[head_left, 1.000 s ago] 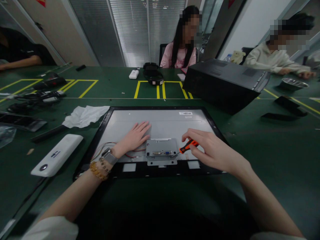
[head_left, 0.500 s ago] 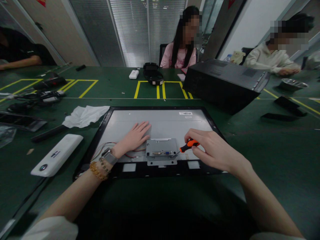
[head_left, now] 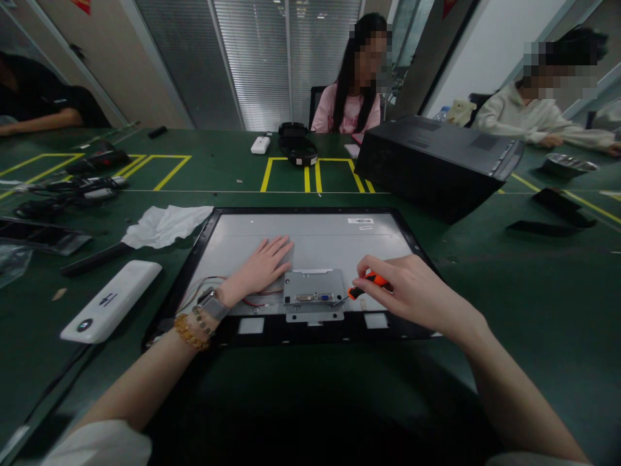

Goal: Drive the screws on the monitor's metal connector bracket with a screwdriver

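A monitor panel (head_left: 330,239) lies back side up in its black frame on the green table. My left hand (head_left: 259,268) rests flat on its grey metal back, fingers spread, with thin wires beside the wrist. Near the panel's front edge sits a metal bracket box (head_left: 313,285) with two video ports. My right hand (head_left: 402,285) is closed around a screwdriver (head_left: 361,290) with an orange and black handle. The shaft slants down to the left, its tip at the box's right side near the blue port. Whether the tip sits in a screw I cannot tell.
Left of the panel are a white power bank (head_left: 114,301) with a cable, a crumpled tissue (head_left: 165,225) and tangled cables (head_left: 72,191). A large black casing (head_left: 431,168) stands behind on the right, near a metal bowl (head_left: 567,165). People sit across the table.
My right hand's fingers have shifted on the screwdriver handle, the index finger and thumb now closer to its front. My left hand stays put. A person at the right has moved their hands apart.
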`<state>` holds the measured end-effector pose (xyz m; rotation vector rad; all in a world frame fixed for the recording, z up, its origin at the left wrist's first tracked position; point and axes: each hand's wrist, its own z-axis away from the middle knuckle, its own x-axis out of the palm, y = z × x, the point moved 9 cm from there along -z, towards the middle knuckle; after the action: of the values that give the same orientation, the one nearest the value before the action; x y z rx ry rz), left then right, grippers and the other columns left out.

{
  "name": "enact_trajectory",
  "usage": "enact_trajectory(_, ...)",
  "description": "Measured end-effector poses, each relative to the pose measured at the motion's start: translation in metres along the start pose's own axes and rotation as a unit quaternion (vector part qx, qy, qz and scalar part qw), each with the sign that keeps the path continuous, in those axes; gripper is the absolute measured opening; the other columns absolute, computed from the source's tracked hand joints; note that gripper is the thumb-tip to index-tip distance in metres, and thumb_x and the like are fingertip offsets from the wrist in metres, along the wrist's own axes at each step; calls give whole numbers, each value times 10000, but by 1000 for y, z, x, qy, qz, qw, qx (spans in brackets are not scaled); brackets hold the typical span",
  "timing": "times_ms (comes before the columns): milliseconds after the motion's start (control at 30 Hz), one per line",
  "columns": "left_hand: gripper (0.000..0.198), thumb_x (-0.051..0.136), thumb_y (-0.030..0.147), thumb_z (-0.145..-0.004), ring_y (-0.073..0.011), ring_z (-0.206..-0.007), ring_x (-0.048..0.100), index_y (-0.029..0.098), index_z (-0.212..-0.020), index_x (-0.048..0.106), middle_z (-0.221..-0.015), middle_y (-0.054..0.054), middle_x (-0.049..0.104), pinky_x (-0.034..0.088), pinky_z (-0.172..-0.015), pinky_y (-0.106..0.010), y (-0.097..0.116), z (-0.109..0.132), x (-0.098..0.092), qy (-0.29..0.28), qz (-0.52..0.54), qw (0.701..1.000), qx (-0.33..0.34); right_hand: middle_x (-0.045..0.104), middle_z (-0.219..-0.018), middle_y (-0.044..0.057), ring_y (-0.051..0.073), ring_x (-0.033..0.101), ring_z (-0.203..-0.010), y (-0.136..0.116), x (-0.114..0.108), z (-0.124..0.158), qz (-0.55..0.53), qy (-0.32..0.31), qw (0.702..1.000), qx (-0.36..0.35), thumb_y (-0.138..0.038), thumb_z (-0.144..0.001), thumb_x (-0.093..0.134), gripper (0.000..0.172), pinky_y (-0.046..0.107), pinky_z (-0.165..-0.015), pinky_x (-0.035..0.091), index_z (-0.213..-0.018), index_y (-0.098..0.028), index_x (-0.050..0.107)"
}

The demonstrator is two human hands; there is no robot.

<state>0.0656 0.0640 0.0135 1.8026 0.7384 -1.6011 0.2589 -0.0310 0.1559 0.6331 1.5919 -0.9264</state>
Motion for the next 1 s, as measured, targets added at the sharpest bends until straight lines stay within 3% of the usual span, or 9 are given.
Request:
enact_trajectory(267, 559, 242, 471, -1044, -257, -1462, 210, 163, -1506, 308, -1587, -102, 244, 167, -1180, -460, 0, -1, 0, -4, -8, 1000, 0, 618, -946, 72, 206, 599, -772, -7, -2, 1, -57, -9, 998, -29, -203, -880, 427, 141, 344, -715, 431, -1007, -182, 484)
enact_trajectory(433, 555, 235, 464, -1047, -260, -1460, 215, 158, -1504, 313, -1587, -102, 244, 179, -1175, -469, 0, -1, 1, -7, -16, 1000, -3, 641, -856, 38, 195, 618, -733, -2, 3, 1, -64, -14, 998, -8, -279, -965, 402, 122, 324, -692, 426, -1008, -197, 483)
enact_trajectory(633, 564, 237, 476, -1045, -262, -1461, 214, 159, -1504, 313, -1585, -106, 248, 184, -1172, -473, 0, 0, 1, 3, -8, 1000, -1, 625, -654, 7, 167, 584, -562, 0, 4, -1, -23, -11, 1000, 3, -405, -995, 400, 276, 286, -589, 379, -974, -188, 568)
enact_trajectory(800, 563, 238, 481, -1045, -264, -1459, 215, 163, -1505, 310, -1584, -105, 253, 186, -1170, -477, -1, 0, 1, 3, -7, 1000, 3, 614, -597, 1, 154, 575, -534, 1, 3, -1, -21, -2, 1000, 2, -504, -973, 433, 377, 274, -568, 355, -911, -194, 638)
enact_trajectory(1000, 560, 250, 478, -1045, -264, -1458, 219, 159, -1501, 317, -1583, -108, 255, 184, -1173, -473, 0, 0, 1, 0, -12, 1000, 0, 641, -655, 12, 156, 596, -579, -1, 4, -2, -33, -7, 999, -6, -376, -994, 393, 307, 287, -605, 388, -928, -198, 633)
